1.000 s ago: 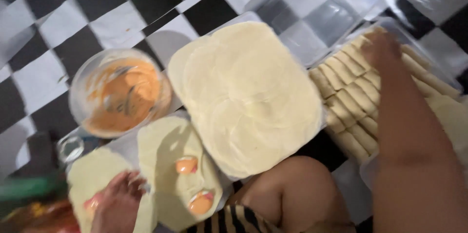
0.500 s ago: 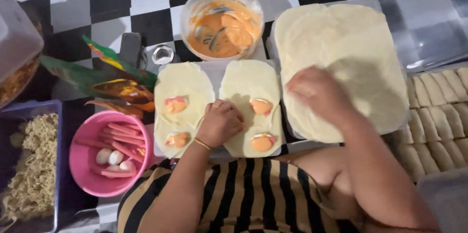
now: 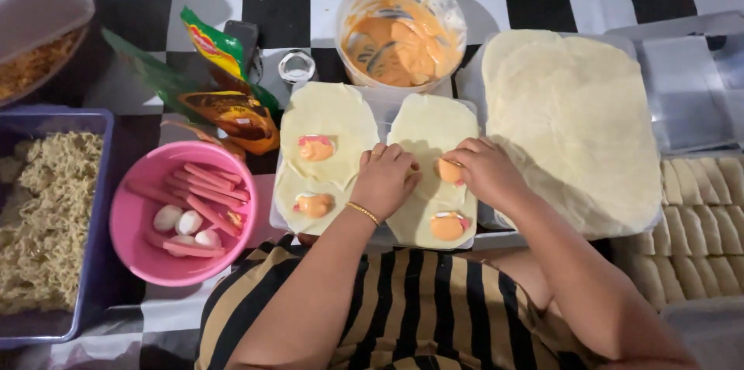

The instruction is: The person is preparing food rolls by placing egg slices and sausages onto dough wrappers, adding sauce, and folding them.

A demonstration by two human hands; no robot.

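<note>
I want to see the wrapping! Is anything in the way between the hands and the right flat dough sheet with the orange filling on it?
Nothing visible is in the way. The left hand and right hand already rest on the right dough sheet, and the right hand's fingers touch the upper filling piece. The lower filling piece lies uncovered.
</note>
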